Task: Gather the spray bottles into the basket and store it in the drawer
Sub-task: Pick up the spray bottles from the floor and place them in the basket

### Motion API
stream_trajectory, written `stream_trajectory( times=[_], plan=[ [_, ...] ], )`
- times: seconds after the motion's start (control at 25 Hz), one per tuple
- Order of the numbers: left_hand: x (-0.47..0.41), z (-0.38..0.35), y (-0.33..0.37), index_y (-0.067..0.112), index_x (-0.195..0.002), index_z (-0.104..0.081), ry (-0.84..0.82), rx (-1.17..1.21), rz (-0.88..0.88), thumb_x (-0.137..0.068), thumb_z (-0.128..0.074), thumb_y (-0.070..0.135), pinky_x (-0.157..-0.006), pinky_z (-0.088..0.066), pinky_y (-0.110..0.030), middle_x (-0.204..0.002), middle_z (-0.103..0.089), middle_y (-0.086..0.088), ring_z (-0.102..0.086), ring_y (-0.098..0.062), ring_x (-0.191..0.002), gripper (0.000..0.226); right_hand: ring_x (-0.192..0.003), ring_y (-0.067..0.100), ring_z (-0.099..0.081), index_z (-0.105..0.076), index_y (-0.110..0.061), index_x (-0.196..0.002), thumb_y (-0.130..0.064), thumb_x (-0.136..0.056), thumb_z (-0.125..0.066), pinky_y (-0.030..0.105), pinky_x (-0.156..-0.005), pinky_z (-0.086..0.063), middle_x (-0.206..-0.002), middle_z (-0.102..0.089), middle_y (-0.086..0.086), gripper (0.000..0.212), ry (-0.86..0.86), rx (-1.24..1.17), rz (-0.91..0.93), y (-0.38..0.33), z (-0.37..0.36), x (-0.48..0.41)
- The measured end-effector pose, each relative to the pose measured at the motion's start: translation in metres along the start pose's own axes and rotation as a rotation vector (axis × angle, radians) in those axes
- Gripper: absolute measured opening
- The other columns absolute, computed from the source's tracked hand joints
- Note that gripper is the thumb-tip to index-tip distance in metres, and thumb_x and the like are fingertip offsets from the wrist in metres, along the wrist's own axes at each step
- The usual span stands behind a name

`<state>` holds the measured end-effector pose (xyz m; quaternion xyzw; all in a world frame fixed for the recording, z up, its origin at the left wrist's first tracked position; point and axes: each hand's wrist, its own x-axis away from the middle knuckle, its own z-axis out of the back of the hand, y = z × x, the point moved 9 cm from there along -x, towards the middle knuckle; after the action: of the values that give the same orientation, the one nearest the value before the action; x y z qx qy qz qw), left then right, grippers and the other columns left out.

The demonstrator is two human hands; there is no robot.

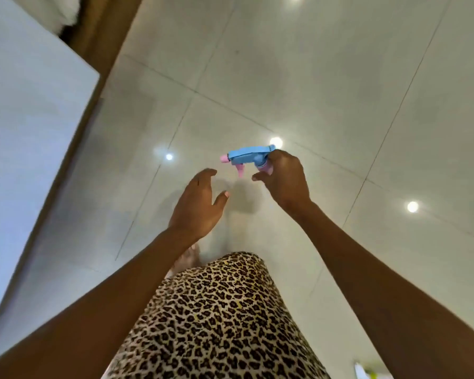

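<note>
A spray bottle (246, 157) with a blue trigger head, pink nozzle and pink trigger is held above the tiled floor; its nozzle points left and its body is hidden under the fingers. My right hand (283, 180) is shut around its neck. My left hand (200, 203) hovers open just to the left of and below the nozzle, fingers spread, not touching the bottle. No basket or drawer shows in this view.
A white counter or cabinet top (25, 132) with a brown wooden edge (99, 45) runs along the left side. Glossy pale floor tiles (312, 77) reflect ceiling lights. My leopard-print skirt (219, 318) fills the bottom middle. A small white-green object (367, 372) peeks at the bottom edge.
</note>
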<state>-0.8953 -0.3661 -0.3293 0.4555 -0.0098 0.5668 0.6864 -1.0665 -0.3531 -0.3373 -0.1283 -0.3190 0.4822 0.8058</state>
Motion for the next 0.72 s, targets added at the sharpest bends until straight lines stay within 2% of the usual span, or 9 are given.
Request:
stream_trajectory(
  times=[0.08,0.2,0.28,0.36,0.4,0.48,0.56,0.64,0.72],
  plan=[
    [0.024,0.050,0.036,0.016,-0.136,-0.035,0.049,0.100,-0.029,-0.090,-0.052,0.029,-0.096,-0.035,-0.025,-0.142,-0.044,-0.003,-0.046,-0.021,-0.125,0.050,-0.077,0.023,-0.058,-0.063,-0.003,-0.098,-0.010,-0.064,-0.081,0.014,-0.060,-0.032,-0.090,-0.069,0.012,0.039,0.074,-0.229,0.019,-0.060,0.050,0.021],
    [0.069,0.131,0.084,0.018,-0.126,-0.044,0.147,0.259,-0.077,-0.089,-0.054,0.029,-0.088,-0.037,-0.022,-0.127,-0.058,-0.001,-0.054,-0.017,-0.117,0.040,-0.078,0.009,-0.061,-0.052,-0.016,-0.118,-0.013,-0.062,-0.083,-0.002,-0.066,-0.040,-0.085,-0.065,-0.011,0.065,0.093,-0.485,0.048,-0.148,0.110,0.061],
    [0.104,0.188,0.111,0.017,-0.123,-0.046,0.207,0.364,-0.098,-0.087,-0.057,0.026,-0.087,-0.041,-0.020,-0.120,-0.062,0.001,-0.058,-0.013,-0.111,0.038,-0.079,0.002,-0.064,-0.042,-0.025,-0.126,-0.014,-0.064,-0.083,0.001,-0.073,-0.046,-0.084,-0.062,-0.020,0.075,0.100,-0.571,0.123,-0.212,0.152,0.087],
    [0.147,0.248,0.128,0.017,-0.120,-0.049,0.295,0.429,-0.108,-0.086,-0.059,0.022,-0.084,-0.042,-0.011,-0.109,-0.062,0.007,-0.060,-0.008,-0.102,0.036,-0.081,0.005,-0.065,-0.046,-0.024,-0.125,-0.014,-0.069,-0.080,0.013,-0.077,-0.053,-0.088,-0.064,-0.014,0.066,0.089,-0.561,0.224,-0.276,0.189,0.115],
    [0.168,0.279,0.135,0.017,-0.118,-0.051,0.349,0.451,-0.115,-0.086,-0.059,0.021,-0.079,-0.042,-0.004,-0.104,-0.062,0.010,-0.061,-0.005,-0.095,0.033,-0.081,0.005,-0.064,-0.050,-0.021,-0.122,-0.012,-0.071,-0.079,0.014,-0.077,-0.054,-0.091,-0.064,-0.010,0.060,0.074,-0.562,0.279,-0.310,0.205,0.128],
    [0.206,0.338,0.139,0.016,-0.113,-0.056,0.466,0.474,-0.111,-0.089,-0.056,0.021,-0.070,-0.041,0.002,-0.096,-0.061,0.011,-0.059,-0.001,-0.084,0.025,-0.081,0.004,-0.063,-0.054,-0.015,-0.118,-0.012,-0.073,-0.077,0.005,-0.074,-0.050,-0.094,-0.064,-0.006,0.051,0.015,-0.575,0.365,-0.373,0.228,0.152],
    [0.241,0.385,0.136,0.014,-0.110,-0.058,0.536,0.491,-0.087,-0.092,-0.049,0.023,-0.069,-0.044,-0.004,-0.094,-0.063,0.007,-0.061,-0.007,-0.082,0.022,-0.085,0.008,-0.062,-0.057,-0.011,-0.114,-0.013,-0.074,-0.076,0.000,-0.071,-0.046,-0.095,-0.065,-0.004,0.044,-0.042,-0.536,0.427,-0.428,0.241,0.175],
    [0.275,0.425,0.128,0.011,-0.111,-0.058,0.601,0.525,-0.079,-0.095,-0.042,0.023,-0.078,-0.050,-0.024,-0.099,-0.067,-0.003,-0.064,-0.020,-0.089,0.025,-0.084,0.011,-0.060,-0.062,-0.008,-0.104,-0.018,-0.073,-0.077,0.000,-0.066,-0.045,-0.090,-0.064,-0.002,0.035,-0.058,-0.469,0.496,-0.481,0.250,0.198],
    [0.313,0.464,0.115,0.011,-0.113,-0.056,0.693,0.551,-0.080,-0.096,-0.039,0.019,-0.081,-0.050,-0.032,-0.102,-0.067,-0.004,-0.064,-0.021,-0.091,0.025,-0.077,0.012,-0.056,-0.066,-0.009,-0.093,-0.024,-0.069,-0.079,0.003,-0.059,-0.042,-0.081,-0.063,0.000,0.031,-0.052,-0.376,0.567,-0.535,0.253,0.219]
  ],
)
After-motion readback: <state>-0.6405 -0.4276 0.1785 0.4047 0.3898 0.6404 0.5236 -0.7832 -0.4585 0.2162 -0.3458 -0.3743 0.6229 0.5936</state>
